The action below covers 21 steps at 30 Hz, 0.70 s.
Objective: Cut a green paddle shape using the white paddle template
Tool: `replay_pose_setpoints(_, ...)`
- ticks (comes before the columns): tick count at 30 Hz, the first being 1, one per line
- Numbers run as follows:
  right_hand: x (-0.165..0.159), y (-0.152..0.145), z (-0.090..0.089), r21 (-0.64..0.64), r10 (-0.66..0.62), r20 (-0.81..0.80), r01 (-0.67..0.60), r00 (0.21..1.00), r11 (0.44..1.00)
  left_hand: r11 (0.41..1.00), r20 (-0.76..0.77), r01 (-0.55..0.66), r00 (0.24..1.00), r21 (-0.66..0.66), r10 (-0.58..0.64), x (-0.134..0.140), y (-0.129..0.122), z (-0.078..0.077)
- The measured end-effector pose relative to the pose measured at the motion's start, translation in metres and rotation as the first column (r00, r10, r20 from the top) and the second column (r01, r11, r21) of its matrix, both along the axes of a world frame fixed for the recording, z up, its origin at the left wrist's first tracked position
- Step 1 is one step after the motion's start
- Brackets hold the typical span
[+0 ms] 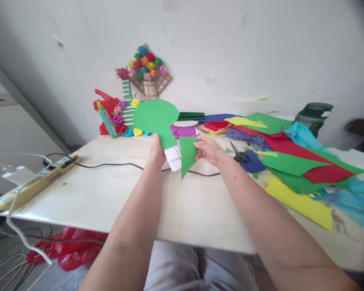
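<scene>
My left hand pinches the lower edge of a green paper cutout, which has a wide rounded top and a narrower stem. In my right hand is a smaller, pointed piece of green paper, held by its right edge between thumb and fingers. The two green pieces are close together above the table. A white flat item with small dark markings shows below the stem; I cannot tell what it is. Scissors with dark handles lie right of my right hand, on a dark blue piece.
Paper flowers in a basket-like holder lean on the wall. A glue bottle stands at the left, behind a power strip. A black cable crosses the table. Coloured sheets and a dark green bottle occupy the right.
</scene>
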State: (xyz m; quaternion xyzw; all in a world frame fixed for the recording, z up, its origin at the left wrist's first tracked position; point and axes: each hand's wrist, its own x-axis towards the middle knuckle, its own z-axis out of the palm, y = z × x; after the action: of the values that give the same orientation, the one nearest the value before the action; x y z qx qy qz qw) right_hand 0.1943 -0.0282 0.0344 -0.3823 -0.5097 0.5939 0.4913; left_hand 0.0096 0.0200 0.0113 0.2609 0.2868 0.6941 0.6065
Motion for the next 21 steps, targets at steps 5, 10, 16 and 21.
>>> replay_pose_setpoints(5,0.0027,0.0035,-0.0036,-0.018,-0.004,0.111,0.006,0.994,1.0,1.0,0.04,-0.02,0.999,-0.003,0.02,-0.0029,-0.0001,0.0004)
replay_pose_setpoints(10,0.0024,0.005,-0.0061,0.014,-0.029,0.164,0.027,0.986,1.0,1.0,0.039,0.0,0.999,-0.005,0.0,-0.003,0.0006,0.0001)
replay_pose_setpoints(16,-0.0007,-0.0003,-0.0042,-0.006,0.003,0.165,-0.002,0.986,1.0,1.0,0.004,-0.002,1.0,0.022,0.001,-0.0012,-0.0013,0.0014)
replay_pose_setpoints(21,-0.0035,-0.0034,-0.0013,-0.022,-0.003,0.167,0.007,0.986,1.0,1.0,-0.013,0.007,1.0,0.023,-0.007,-0.0005,-0.0021,0.0007)
